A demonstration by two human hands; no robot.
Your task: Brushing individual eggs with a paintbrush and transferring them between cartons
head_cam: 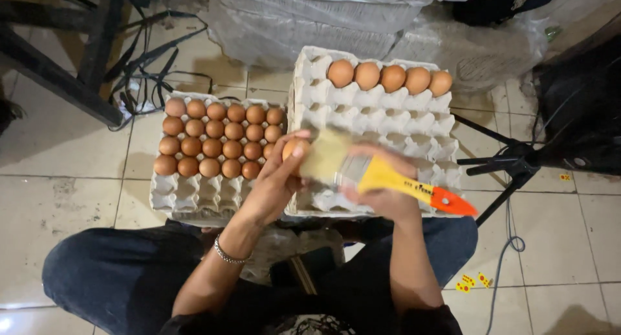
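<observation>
Two egg trays (194,202) (388,118) flank hands (275,179) (381,196) holding egg (292,147) and brush (381,176).

Brown egg (292,147) in the left hand (275,183); beside it a brush (381,176) with pale bristles, yellow handle, orange tip

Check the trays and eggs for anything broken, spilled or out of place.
Nothing looks broken or spilled. Eggs sit in their cups in the left tray and right tray. The left hand holds one egg against the brush in the right hand.
</observation>
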